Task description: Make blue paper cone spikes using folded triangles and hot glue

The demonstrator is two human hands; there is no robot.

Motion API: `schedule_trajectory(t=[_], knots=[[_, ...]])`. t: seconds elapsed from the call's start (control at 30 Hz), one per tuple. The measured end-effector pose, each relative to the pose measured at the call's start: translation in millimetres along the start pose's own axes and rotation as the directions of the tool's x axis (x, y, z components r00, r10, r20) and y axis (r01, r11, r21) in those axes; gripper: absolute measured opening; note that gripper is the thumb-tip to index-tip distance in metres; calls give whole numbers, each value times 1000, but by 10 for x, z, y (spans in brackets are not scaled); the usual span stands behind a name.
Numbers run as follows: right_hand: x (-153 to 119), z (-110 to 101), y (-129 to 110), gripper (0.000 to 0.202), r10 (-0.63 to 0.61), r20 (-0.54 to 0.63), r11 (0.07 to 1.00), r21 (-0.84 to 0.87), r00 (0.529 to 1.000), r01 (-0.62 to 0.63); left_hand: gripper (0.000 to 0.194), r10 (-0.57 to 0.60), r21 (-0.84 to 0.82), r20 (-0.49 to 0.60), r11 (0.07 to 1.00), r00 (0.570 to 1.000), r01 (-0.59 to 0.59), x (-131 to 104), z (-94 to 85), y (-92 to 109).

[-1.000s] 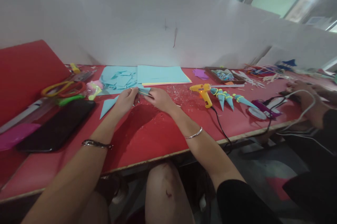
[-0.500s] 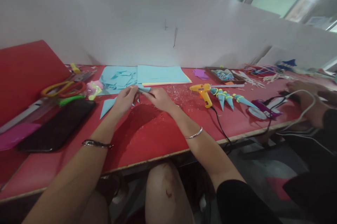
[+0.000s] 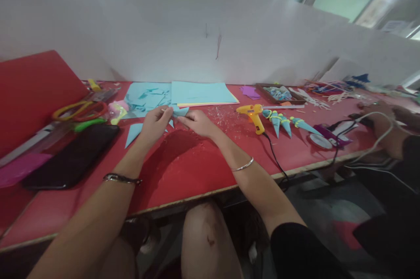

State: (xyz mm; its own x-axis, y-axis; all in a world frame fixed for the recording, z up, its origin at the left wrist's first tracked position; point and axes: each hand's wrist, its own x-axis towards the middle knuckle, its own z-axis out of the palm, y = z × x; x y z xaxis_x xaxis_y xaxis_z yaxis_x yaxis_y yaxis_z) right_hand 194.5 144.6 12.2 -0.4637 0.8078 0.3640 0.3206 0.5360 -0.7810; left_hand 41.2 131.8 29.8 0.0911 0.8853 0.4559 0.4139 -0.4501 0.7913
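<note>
Head view. The left hand (image 3: 156, 122) and the right hand (image 3: 200, 122) meet above the red worktop (image 3: 187, 174), both grips closed on one small piece of blue paper (image 3: 181, 112). Pinching it from opposite sides probably keeps the light paper steady and under control; the fingers hide how far it is folded. Behind the left hand lie cut scraps (image 3: 152, 97), and beside them blue sheets (image 3: 200, 91), apparently stacked at the back to leave working room in front. To the right, the glue gun (image 3: 251, 115) lies with its handle towards the person, presumably for easy reach, its cord running over the front edge. Blue cones (image 3: 285, 128) with yellow-green trim lie just beside it. Scissors (image 3: 74, 111) and a black phone (image 3: 70, 158) lie to the left.
</note>
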Motion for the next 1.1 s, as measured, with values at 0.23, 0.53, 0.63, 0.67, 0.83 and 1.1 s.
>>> schedule_trajectory(t=[0.23,0.53,0.63,0.67,0.83,1.1], knots=[[9,63,15,37,-42,-115,987,-156,993,24,30,-71,-9,-6,997,997,71,12,22,-31],[-21,32,-74,37,-102,-98,903,-427,990,51,30,-89,-11,21,996,996,89,3,37,-82],[-39,11,-142,38,-88,-60,841,-539,994,42,30,-138,-50,33,989,990,140,-2,40,-66],[-43,4,-167,38,-77,-42,810,-585,996,38,30,-152,-61,40,986,987,155,-2,40,-60],[-37,-19,-251,36,-35,3,713,-701,999,27,33,-173,-60,70,982,982,177,-1,41,-49],[-25,-91,-113,41,13,-18,991,-130,1000,-15,21,132,188,10,973,991,-132,6,6,-96]])
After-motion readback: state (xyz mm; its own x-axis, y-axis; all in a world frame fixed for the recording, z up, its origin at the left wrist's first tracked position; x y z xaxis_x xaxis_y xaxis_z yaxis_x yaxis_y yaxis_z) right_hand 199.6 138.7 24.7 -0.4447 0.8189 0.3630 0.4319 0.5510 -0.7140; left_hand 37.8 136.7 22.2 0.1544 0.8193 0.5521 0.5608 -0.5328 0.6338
